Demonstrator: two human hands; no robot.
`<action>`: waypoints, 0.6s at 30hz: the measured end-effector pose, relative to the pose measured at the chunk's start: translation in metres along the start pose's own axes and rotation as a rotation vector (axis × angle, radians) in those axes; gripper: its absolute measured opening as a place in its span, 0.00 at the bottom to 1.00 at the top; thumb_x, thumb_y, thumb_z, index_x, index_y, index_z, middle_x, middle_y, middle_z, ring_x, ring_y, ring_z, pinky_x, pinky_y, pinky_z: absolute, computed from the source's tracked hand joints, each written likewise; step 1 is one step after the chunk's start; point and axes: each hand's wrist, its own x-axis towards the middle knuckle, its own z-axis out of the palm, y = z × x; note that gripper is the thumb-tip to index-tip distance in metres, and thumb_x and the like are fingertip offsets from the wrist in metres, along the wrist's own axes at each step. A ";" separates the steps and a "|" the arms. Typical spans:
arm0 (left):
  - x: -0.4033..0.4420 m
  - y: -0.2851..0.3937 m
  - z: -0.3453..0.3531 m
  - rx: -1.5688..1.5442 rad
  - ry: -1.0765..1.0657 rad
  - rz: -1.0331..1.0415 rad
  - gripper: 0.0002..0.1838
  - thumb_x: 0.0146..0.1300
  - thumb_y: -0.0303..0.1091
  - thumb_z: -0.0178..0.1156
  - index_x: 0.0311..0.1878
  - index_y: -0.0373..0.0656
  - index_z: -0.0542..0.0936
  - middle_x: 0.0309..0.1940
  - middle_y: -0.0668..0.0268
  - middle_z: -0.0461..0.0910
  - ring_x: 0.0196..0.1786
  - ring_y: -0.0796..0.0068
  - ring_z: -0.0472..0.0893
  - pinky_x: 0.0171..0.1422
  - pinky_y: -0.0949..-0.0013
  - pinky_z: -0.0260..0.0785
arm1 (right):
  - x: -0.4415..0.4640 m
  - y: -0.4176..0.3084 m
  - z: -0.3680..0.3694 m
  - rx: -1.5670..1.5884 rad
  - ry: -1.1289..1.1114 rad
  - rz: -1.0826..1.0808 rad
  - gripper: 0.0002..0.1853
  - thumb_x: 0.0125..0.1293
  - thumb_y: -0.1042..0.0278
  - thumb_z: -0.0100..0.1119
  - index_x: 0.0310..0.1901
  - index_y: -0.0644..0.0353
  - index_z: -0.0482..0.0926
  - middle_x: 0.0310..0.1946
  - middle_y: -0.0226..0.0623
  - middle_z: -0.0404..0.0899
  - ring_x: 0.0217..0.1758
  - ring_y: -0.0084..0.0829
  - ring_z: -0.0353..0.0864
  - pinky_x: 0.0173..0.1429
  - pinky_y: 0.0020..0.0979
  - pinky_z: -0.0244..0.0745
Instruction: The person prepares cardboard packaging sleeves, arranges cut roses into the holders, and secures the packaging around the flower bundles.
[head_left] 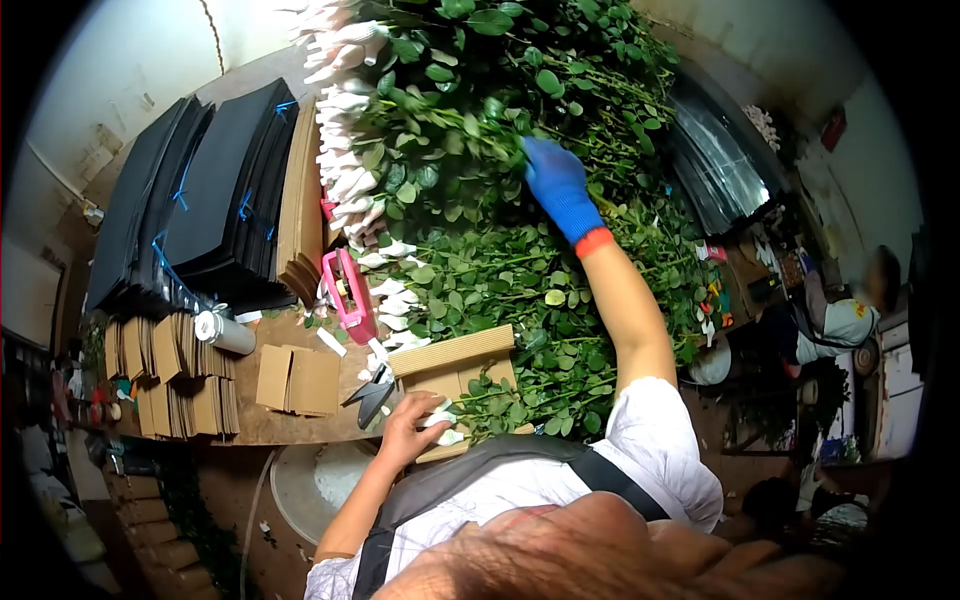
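Note:
Bare, my left hand (408, 428) is at the near left of the bench, its fingers bent round a white-sleeved rose bud (440, 418). That bud lies with others at the edge of an open corrugated cardboard wrap (455, 352), their leafy stems (510, 405) pointing right. My right hand (556, 185), in a blue knit glove with a red cuff, reaches far across the bench. It is closed on rose stems (490, 140) in the big leafy pile; leaves partly hide its fingertips. Along the pile's left edge run many white-sleeved buds (345, 130).
Left of my hands are a pink tape dispenser (348, 295), dark-handled shears (374, 395), cardboard pieces (298, 380), a white-capped bottle (225, 332) and stacked black sheets (215, 190). A round tub (320, 485) stands below. Another person (835, 325) is at the far right.

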 end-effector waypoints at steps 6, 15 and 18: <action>-0.001 0.006 -0.003 0.308 0.073 0.206 0.18 0.61 0.36 0.69 0.54 0.45 0.85 0.51 0.59 0.82 0.56 0.53 0.79 0.60 0.57 0.73 | -0.097 0.051 -0.036 0.157 0.114 -0.035 0.23 0.59 0.75 0.59 0.58 0.55 0.80 0.53 0.45 0.82 0.54 0.47 0.82 0.59 0.43 0.77; 0.017 0.006 0.009 0.280 0.139 0.283 0.06 0.59 0.28 0.69 0.38 0.40 0.82 0.38 0.61 0.84 0.44 0.56 0.81 0.50 0.59 0.74 | -0.156 0.033 -0.126 -0.021 0.183 -0.150 0.25 0.58 0.77 0.61 0.59 0.51 0.80 0.51 0.39 0.83 0.54 0.46 0.80 0.64 0.43 0.73; 0.015 0.010 0.007 0.221 0.143 0.166 0.07 0.60 0.28 0.69 0.40 0.42 0.83 0.37 0.60 0.84 0.43 0.55 0.81 0.49 0.59 0.74 | -0.171 0.032 -0.117 0.009 -0.128 -0.104 0.28 0.58 0.79 0.60 0.62 0.49 0.77 0.50 0.38 0.83 0.52 0.43 0.80 0.61 0.43 0.73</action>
